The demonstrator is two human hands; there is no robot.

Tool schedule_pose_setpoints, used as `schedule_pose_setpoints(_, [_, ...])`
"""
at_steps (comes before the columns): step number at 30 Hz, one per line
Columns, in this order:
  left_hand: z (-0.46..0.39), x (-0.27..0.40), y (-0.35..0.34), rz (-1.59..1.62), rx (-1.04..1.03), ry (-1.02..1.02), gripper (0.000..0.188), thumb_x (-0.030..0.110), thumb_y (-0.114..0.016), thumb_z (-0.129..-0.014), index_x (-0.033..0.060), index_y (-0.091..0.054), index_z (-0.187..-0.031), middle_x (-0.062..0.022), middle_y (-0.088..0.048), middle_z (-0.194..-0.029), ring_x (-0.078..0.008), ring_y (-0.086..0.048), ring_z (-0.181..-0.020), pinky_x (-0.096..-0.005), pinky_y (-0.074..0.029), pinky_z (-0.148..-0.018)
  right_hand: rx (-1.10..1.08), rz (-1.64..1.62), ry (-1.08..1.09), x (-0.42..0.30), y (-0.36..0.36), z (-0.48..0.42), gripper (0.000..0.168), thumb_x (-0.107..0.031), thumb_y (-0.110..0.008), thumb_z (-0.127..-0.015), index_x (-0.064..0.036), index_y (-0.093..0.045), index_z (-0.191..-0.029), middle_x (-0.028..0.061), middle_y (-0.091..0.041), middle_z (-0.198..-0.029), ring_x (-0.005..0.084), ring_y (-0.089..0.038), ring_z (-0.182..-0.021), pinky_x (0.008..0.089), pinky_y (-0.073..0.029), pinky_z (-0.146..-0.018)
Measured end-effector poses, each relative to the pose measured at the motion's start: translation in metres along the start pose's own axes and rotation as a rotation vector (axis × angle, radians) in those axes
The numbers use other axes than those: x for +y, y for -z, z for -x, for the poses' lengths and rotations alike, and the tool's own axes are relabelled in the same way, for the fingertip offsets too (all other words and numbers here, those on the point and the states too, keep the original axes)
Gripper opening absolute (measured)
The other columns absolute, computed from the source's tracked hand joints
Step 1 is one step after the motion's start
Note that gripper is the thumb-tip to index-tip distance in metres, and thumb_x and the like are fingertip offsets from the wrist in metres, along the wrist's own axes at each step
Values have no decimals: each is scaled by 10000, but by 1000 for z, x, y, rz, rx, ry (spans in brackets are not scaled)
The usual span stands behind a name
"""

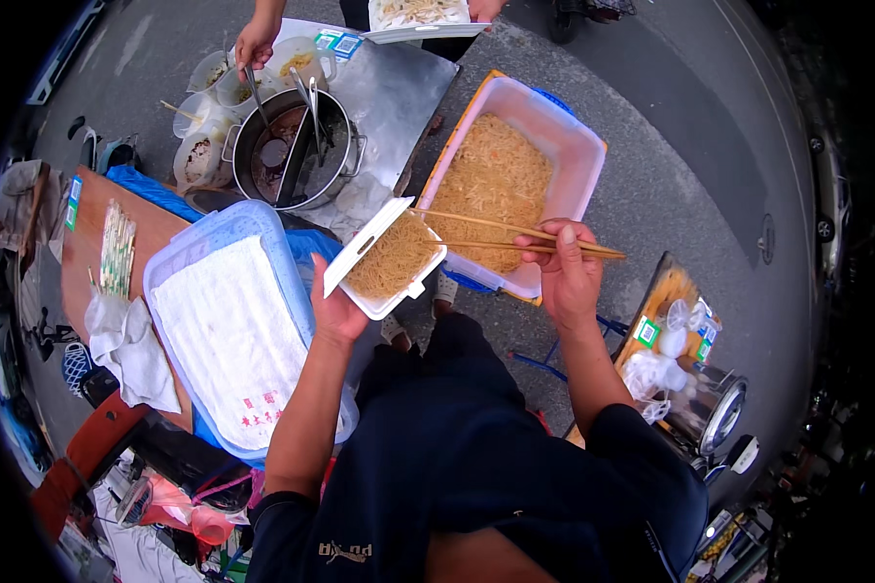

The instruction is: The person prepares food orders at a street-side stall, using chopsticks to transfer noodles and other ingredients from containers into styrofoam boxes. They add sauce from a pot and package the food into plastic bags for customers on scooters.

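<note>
My left hand (339, 310) holds a white foam takeaway box (367, 239) by its underside, its lid raised. Thin brown noodles (394, 256) fill the box. Between the fingers of my right hand (570, 273) is a pair of long wooden chopsticks (492, 244). Their tips reach the right edge of the box, at the noodles. Beneath the chopsticks stands a deep translucent plastic tub (580, 164) with blue handles. A heap of noodles (492, 182) lies inside it.
A two-part metal pot (343, 171) with ladles stands beside several plastic condiment jugs (193, 157). Another person's hand (255, 45) grips a ladle there. A towel-covered blue bin (226, 335) is at my left. Plastic bags (652, 375) and a metal container (722, 412) sit at the right.
</note>
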State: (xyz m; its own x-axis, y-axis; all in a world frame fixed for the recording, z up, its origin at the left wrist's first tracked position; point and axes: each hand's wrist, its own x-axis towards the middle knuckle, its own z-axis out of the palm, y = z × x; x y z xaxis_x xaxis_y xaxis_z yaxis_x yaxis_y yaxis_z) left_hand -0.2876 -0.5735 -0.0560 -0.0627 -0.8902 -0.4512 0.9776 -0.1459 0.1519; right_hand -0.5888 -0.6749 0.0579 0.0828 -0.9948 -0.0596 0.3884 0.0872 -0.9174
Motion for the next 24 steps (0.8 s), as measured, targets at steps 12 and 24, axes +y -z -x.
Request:
schedule_pose_setpoints(12, [-6, 2, -5, -16, -11, 57, 978, 750, -507, -927, 26, -376, -1571, -207, -431, -1590, -408, -425, -1457, -584, -329, -1205, -35, 136, -434, 76, 2, -20, 309, -307, -543, -1097, -14, -637, -1126, 104, -714, -1026, 177, -701, -977, 303, -593, -837])
schedule_pose_setpoints(24, [-19, -6, -12, 29, -16, 6, 935, 726, -500, -953, 18, -394, -1555, -203, -454, -1571, -400, -437, -1448, -566, -346, -1202, -154, 186, -48, -6, 1, 6, 259, -230, -552, -1089, 10, -643, -1131, 130, -680, -1132, 305, -673, -1191, 384, -584, -990])
